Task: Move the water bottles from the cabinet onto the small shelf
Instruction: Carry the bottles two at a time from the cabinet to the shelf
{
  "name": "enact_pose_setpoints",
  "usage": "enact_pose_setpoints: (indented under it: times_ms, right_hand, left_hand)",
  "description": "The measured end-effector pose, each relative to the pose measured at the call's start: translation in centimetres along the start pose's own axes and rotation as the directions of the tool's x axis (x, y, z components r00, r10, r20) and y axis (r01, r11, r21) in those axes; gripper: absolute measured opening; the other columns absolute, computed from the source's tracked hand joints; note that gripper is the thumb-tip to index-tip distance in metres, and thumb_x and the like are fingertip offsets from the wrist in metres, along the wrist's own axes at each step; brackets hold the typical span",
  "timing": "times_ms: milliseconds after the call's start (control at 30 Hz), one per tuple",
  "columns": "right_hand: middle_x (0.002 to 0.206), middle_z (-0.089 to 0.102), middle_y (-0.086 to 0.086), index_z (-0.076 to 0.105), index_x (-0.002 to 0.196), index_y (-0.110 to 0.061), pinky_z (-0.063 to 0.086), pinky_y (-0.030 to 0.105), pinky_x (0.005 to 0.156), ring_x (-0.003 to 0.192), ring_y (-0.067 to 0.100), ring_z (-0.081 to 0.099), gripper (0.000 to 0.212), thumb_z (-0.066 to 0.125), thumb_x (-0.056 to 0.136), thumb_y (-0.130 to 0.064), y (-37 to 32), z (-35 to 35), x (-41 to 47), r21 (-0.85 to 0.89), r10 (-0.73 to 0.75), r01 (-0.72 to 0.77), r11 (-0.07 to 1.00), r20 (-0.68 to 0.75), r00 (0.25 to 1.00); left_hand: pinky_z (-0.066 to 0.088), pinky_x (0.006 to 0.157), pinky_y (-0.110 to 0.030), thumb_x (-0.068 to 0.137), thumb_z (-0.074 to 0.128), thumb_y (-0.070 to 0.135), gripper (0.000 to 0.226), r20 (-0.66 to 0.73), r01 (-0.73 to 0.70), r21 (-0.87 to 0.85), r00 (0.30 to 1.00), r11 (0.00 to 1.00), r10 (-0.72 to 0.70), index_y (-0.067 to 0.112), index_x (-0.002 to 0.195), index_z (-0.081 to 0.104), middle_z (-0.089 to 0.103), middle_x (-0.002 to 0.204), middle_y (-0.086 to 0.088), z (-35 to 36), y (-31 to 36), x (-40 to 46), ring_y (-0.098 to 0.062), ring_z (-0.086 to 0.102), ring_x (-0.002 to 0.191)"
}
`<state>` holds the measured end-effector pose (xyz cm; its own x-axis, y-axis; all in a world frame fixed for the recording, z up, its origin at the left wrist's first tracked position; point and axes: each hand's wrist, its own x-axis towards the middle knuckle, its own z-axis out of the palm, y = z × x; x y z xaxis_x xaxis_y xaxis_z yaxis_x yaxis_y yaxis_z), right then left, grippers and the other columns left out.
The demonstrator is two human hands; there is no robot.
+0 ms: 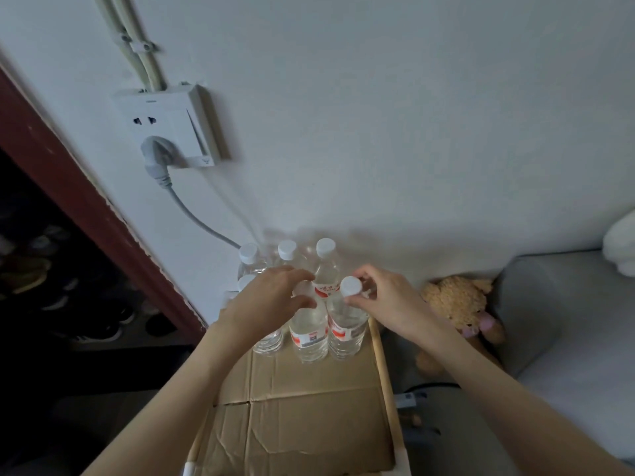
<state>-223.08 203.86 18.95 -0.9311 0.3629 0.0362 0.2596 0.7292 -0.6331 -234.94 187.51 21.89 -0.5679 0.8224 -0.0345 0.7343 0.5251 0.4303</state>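
Note:
Several clear water bottles with white caps and red-and-white labels stand upright in two rows on a cardboard sheet [302, 417] that covers a small wooden shelf [390, 389] against the wall. My left hand [271, 297] curls round the neck of the front middle bottle [308, 333] and hides its cap. My right hand [381, 297] pinches the neck of the front right bottle [347, 329] just under its cap. A back-row bottle [325, 266] stands between my two hands.
A wall socket [171, 128] with a grey plug and cable sits above left of the bottles. A dark opening with shoes [62, 286] lies at the left. A brown plush toy [460, 304] leans by a grey cushion [567, 314] at the right.

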Motion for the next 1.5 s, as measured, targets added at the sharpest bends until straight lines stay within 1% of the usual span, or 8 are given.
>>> enact_pose_setpoints:
  times_ms: [133, 233, 433, 633, 900, 1033, 1167, 1500]
  right_hand:
    - [0.135, 0.048, -0.008, 0.038, 0.135, -0.027, 0.038, 0.024, 0.096, 0.119, 0.007, 0.046, 0.054, 0.060, 0.086, -0.026, 0.2, -0.5, 0.0, 0.063, -0.050, 0.041, 0.997, 0.147, 0.988]
    - [0.132, 0.053, -0.007, 0.044, 0.132, -0.028, 0.038, 0.021, 0.093, 0.115, 0.003, 0.048, 0.047, 0.058, 0.088, -0.023, 0.3, -0.4, -0.2, 0.109, -0.035, 0.018, 0.994, 0.155, 0.987]
    - [0.098, 0.064, -0.008, 0.055, 0.103, -0.023, 0.050, 0.028, 0.077, 0.085, 0.008, 0.058, 0.039, 0.069, 0.074, -0.045, 0.0, -0.2, -0.2, -0.066, 0.012, -0.015, 0.998, -0.040, 0.999]
    - [0.130, 0.050, -0.008, 0.038, 0.135, -0.028, 0.034, 0.018, 0.085, 0.103, 0.003, 0.048, 0.053, 0.059, 0.087, -0.025, 0.2, -0.2, -0.5, -0.047, -0.099, 0.106, 0.993, 0.128, 0.987]
    - [0.115, 0.062, -0.004, 0.049, 0.116, -0.023, 0.047, 0.025, 0.084, 0.093, 0.006, 0.055, 0.039, 0.066, 0.081, -0.030, -0.3, -0.7, 0.3, -0.093, -0.006, 0.016, 0.996, 0.104, 0.995]
    - [0.125, 0.057, -0.003, 0.044, 0.128, -0.025, 0.043, 0.029, 0.091, 0.107, 0.014, 0.055, 0.049, 0.063, 0.084, -0.029, -0.6, -0.7, 0.3, -0.127, -0.022, 0.044, 0.991, 0.168, 0.986]
    - [0.116, 0.062, 0.002, 0.047, 0.122, -0.021, 0.048, 0.036, 0.090, 0.102, 0.017, 0.058, 0.040, 0.061, 0.085, -0.027, -1.2, -0.5, 0.6, -0.133, 0.003, 0.025, 0.991, 0.206, 0.979]
    - [0.113, 0.063, 0.005, 0.049, 0.121, -0.016, 0.033, 0.024, 0.072, 0.102, 0.022, 0.057, 0.039, 0.063, 0.084, -0.023, -2.9, 0.2, 1.9, -0.150, -0.079, 0.104, 0.983, 0.160, 0.984]
  left_hand:
    - [0.031, 0.092, -0.015, 0.084, 0.061, 0.015, 0.042, 0.093, -0.157, -0.035, 0.983, 0.987, 0.159, 0.023, 0.124, 0.054, 0.051, 0.131, 0.006, -0.3, -0.2, 0.0, -0.014, 0.049, 0.118]
    - [0.031, 0.090, -0.012, 0.084, 0.055, 0.000, 0.040, 0.122, -0.192, -0.064, 0.972, 0.979, 0.199, 0.019, 0.118, 0.060, 0.054, 0.127, 0.006, -0.4, -0.6, -0.1, -0.012, 0.051, 0.115]
    - [0.042, 0.090, -0.029, 0.085, 0.060, 0.021, 0.032, 0.005, -0.076, 0.039, 0.997, 0.996, 0.076, 0.021, 0.117, 0.060, 0.058, 0.119, 0.001, -0.1, -0.7, 0.0, -0.019, 0.055, 0.106]
    - [0.038, 0.096, -0.029, 0.084, 0.061, 0.017, 0.045, 0.033, -0.087, 0.056, 0.996, 0.995, 0.085, 0.021, 0.128, 0.050, 0.052, 0.129, 0.004, -0.2, -1.1, -0.8, -0.016, 0.048, 0.118]
    - [0.039, 0.091, -0.034, 0.082, 0.060, 0.009, 0.037, -0.042, -0.123, 0.078, 0.991, 0.989, 0.127, 0.014, 0.119, 0.058, 0.059, 0.117, -0.005, 0.1, -1.3, -0.7, -0.024, 0.054, 0.105]
    - [0.037, 0.094, -0.033, 0.082, 0.063, 0.013, 0.043, -0.004, -0.118, 0.090, 0.993, 0.989, 0.118, 0.016, 0.123, 0.053, 0.055, 0.123, -0.002, -0.2, -1.5, -0.7, -0.024, 0.052, 0.109]
    - [0.038, 0.087, -0.028, 0.080, 0.064, 0.011, 0.039, -0.002, -0.073, 0.059, 0.997, 0.996, 0.073, 0.018, 0.119, 0.057, 0.058, 0.118, -0.003, -0.4, -1.5, -0.6, -0.023, 0.053, 0.104]
    - [0.038, 0.089, -0.027, 0.082, 0.063, 0.014, 0.041, -0.023, 0.013, 0.052, 1.000, 0.999, -0.012, 0.016, 0.122, 0.054, 0.055, 0.123, -0.004, -0.8, -1.8, 0.2, -0.023, 0.050, 0.110]
